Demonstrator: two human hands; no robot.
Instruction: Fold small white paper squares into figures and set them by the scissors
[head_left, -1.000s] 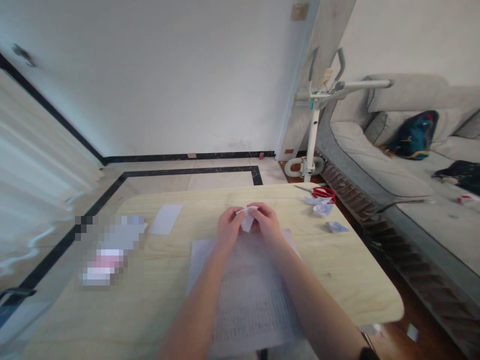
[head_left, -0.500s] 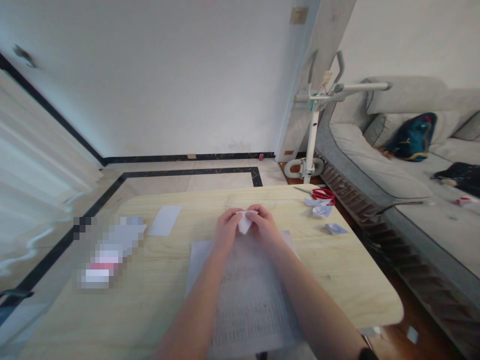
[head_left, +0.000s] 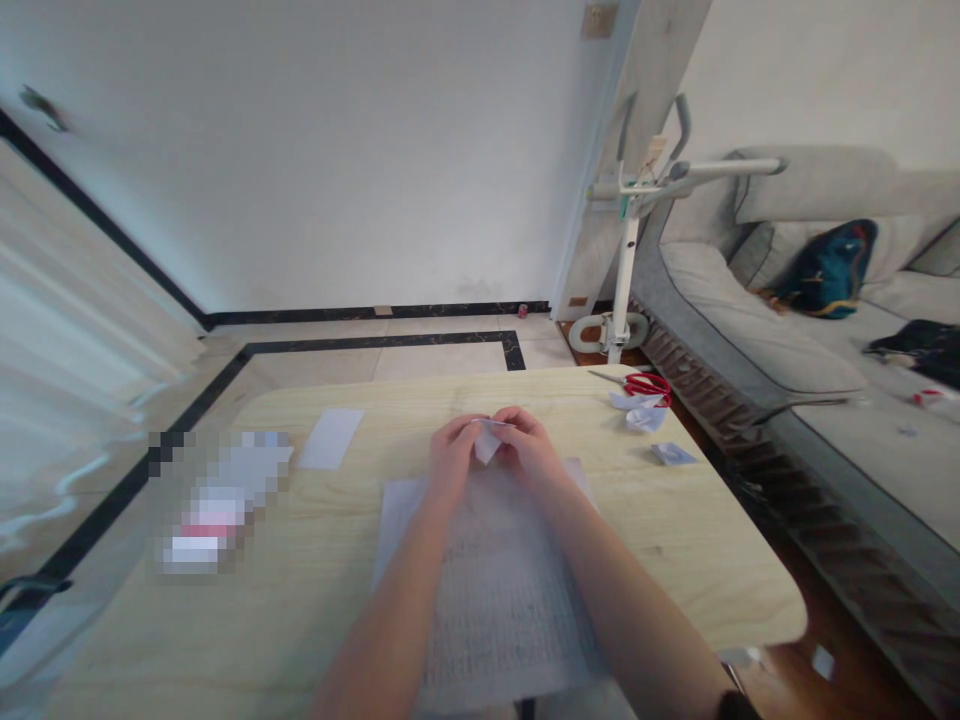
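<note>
Between my two hands is a small piece of folded white paper [head_left: 487,446], its pointed end facing down toward me. My left hand [head_left: 452,452] grips its left side, fingers curled behind and thumb in front. On the other side my right hand [head_left: 527,444] pinches it in the same way. The fingertips behind the paper are mostly hidden. Below my wrists lies a large printed sheet [head_left: 502,600] covered in faint lines of text, partly under my forearms.
A blank white paper [head_left: 331,438] lies left on the wooden table [head_left: 322,570], beside a blurred-out item [head_left: 225,505]. At the right are red-handled scissors [head_left: 646,386], crumpled paper pieces [head_left: 643,412] and a folded paper [head_left: 673,455]. A grey sofa [head_left: 757,330] stands beyond.
Both hands stay in place around the folded paper. Its top edge looks tipped slightly and its front face seems a little different in shape.
</note>
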